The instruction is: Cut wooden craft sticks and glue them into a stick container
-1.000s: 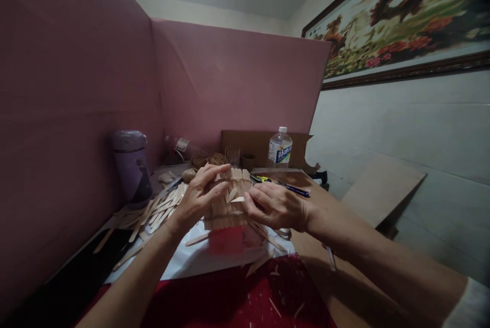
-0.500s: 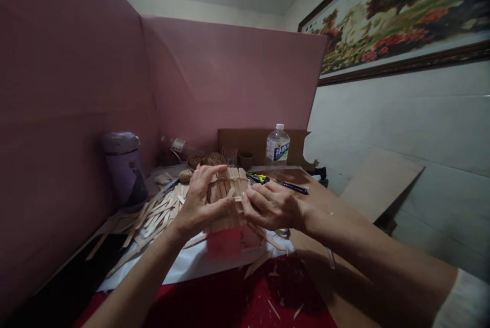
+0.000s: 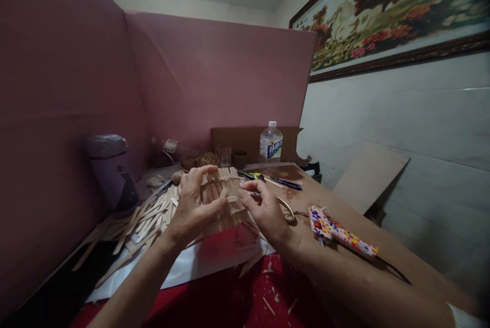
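Observation:
My left hand point(image 3: 195, 203) is wrapped round a panel of wooden craft sticks point(image 3: 225, 180), its thumb pressed across the front. Twine runs across the sticks near the top and lower down. Between my thumb and the panel's right side, a short pale stick piece point(image 3: 231, 198) lies across the face. My right hand point(image 3: 266, 210) is beside the panel's right edge with its fingers curled together; whatever they pinch is hidden. Behind that hand shows a gold-coloured loop point(image 3: 289, 210), its other end covered. A translucent red surface point(image 3: 225, 241) lies below the panel.
Loose craft sticks point(image 3: 153, 215) are heaped on the left beside a purple tumbler point(image 3: 113, 174). A flowered glue gun point(image 3: 340, 233) with its cord lies at right. Further back are a blue pen-like tool point(image 3: 287, 184), a plastic bottle point(image 3: 271, 144) and twine balls point(image 3: 209, 159).
My right hand has opened its angle and drawn slightly away from the panel's face. The view has turned right, bringing the glue gun and gold loop into sight. My left hand keeps its hold.

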The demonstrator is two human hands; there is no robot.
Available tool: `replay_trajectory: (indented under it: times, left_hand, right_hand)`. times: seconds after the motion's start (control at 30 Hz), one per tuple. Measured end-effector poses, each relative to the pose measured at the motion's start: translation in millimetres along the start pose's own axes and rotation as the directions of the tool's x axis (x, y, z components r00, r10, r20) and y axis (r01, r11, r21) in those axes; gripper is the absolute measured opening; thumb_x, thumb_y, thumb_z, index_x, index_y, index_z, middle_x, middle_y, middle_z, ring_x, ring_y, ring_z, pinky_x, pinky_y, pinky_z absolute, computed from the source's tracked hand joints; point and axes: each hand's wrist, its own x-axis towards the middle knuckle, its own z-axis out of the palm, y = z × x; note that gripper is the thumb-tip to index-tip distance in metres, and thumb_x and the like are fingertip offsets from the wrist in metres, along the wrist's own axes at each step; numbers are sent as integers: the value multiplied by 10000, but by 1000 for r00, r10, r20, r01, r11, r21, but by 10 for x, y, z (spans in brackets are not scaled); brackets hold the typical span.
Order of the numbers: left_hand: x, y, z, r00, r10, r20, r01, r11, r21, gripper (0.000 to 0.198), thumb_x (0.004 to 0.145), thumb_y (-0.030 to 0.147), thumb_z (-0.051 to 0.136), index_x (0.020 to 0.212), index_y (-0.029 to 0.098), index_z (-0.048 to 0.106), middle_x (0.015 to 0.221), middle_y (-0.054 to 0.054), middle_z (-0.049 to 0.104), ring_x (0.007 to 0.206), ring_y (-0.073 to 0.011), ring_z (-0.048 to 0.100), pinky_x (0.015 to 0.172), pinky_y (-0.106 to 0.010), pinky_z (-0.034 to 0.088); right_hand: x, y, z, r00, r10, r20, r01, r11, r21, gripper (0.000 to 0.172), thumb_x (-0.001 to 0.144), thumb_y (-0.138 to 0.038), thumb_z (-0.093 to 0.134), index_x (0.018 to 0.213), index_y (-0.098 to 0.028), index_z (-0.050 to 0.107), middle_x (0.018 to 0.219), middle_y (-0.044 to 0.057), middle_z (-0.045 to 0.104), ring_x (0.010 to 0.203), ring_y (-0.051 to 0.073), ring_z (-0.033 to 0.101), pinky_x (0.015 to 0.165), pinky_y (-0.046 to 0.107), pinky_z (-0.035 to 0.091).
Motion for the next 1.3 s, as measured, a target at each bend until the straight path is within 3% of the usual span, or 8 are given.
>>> replay_trajectory:
  times: [0.1,0.2,0.47,0.77,1.1,1.3]
  left_hand:
    - [-14,19,12,1000,3,-17,-4,1000,-16,484,672,351,682,1122,275,522,1047,-31,519,1014,-257,420,885,-406,331]
    - [-19,27,8,1000,13,-14,-13,1000,-9,497,675,390,691,1127,275,520,1062,-32,519,1016,-257,422,883,-401,333]
    - [-6,-38,-12,997,71,28,-70,996,-47,324,831,302,484,1153,271,505,1087,-32,524,1059,-244,434,949,-410,313]
    - [-22,-7,-8,987,151,58,-151,988,-13,387,789,365,578,1159,279,502,1098,-34,505,1055,-247,427,930,-404,314]
    - [-53,55,50,982,187,9,-187,976,113,456,751,381,645,1164,272,484,1120,-39,509,1047,-249,428,922,-407,318]
    - [-50,55,61,984,177,11,-177,977,122,452,748,312,625,1174,274,479,1106,-30,500,1042,-244,418,922,-413,322]
  right_hand:
    - [-58,33,150,985,153,-75,-143,981,130,286,776,-444,618,870,-187,533,900,61,604,853,211,579,761,359,495]
    - [-89,64,242,973,204,-104,-181,964,197,342,745,-454,648,923,-194,515,959,73,607,902,222,576,790,376,495]
    - [-145,68,291,964,226,-143,-184,949,254,398,746,-475,651,988,-195,504,1035,96,601,912,218,602,804,381,519]
    - [-194,33,216,963,240,-123,-198,939,280,410,740,-458,664,1002,-185,509,1045,110,613,953,235,602,815,387,512]
    - [-207,45,223,969,192,-154,-139,943,303,371,749,-427,663,994,-194,509,1035,99,616,931,218,609,796,361,519]
    - [-219,96,161,975,202,-97,-161,933,323,361,867,-534,446,980,-197,506,984,95,613,909,228,596,799,396,508]
